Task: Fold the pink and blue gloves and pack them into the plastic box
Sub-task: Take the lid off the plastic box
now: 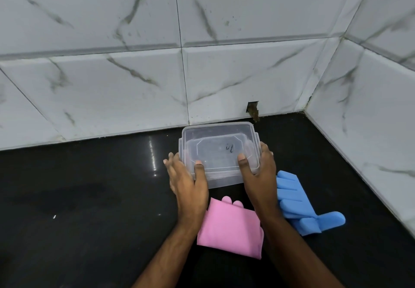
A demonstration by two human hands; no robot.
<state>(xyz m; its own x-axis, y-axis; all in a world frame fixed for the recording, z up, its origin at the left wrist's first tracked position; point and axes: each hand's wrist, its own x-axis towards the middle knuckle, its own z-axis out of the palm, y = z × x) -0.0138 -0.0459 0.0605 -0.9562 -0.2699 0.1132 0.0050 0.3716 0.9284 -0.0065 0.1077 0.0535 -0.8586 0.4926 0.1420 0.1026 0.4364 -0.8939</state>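
1. Plastic box (219, 150) is held at both ends, with the lid apparently on; nothing is seen packed inside through the clear plastic.
2. Left hand (187, 181) is clamped on the box's left end: thumb over the top near edge, fingers spread down the side.
3. Right hand (258, 171) is clamped on the right end in the same way: thumb on top, fingers wrapped round the far corner.
4. Pink glove (231, 227) is seen folded flat, lying between the forearms, just nearer than the box.
5. Blue glove (301, 206) is lying flat just outside the right wrist, part folded at best; fingers and thumb are splayed.
6. Judged remaining: box to be opened, blue glove folded, both packed.
7. Tiled wall (134, 85) stands close beyond the box; a side wall closes the right.
8. Open black countertop (78, 186) is available left of the left hand.
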